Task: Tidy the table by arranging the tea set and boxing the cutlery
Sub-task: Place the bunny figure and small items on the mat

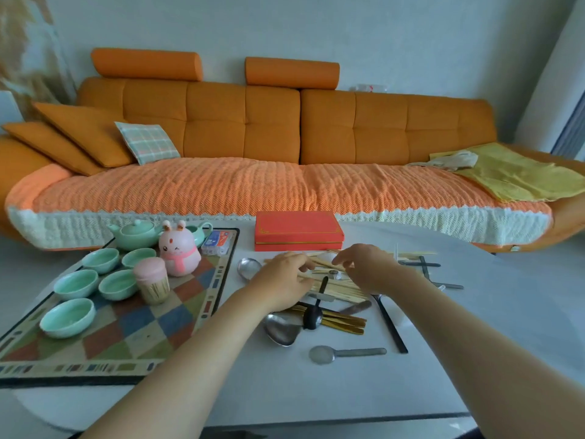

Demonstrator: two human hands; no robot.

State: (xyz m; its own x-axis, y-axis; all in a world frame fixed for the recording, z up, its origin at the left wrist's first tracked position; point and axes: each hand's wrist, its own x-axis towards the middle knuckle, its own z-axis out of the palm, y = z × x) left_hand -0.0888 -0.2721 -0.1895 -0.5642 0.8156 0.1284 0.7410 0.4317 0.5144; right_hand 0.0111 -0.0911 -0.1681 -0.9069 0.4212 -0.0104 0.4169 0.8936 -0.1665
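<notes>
A pile of cutlery lies mid-table: pale wooden chopsticks (337,288), gold-coloured pieces (342,323), a black spoon (313,316), a large metal spoon (280,331), a grey spoon (342,353) and black chopsticks (391,324). My left hand (281,280) rests on the left ends of the wooden chopsticks, fingers curled over them. My right hand (367,267) hovers over their far ends, fingers bent down and touching them. A closed red box (297,231) stands behind the pile. The green teapot (134,232) and several green cups (76,283) sit on the patterned mat (133,337).
A pink rabbit figure (179,251) and a pink-lidded toothpick holder (152,280) stand among the cups. A blue and white packet (217,242) lies at the mat's far corner. More utensils (424,267) lie to the right. An orange sofa (253,137) runs behind the table.
</notes>
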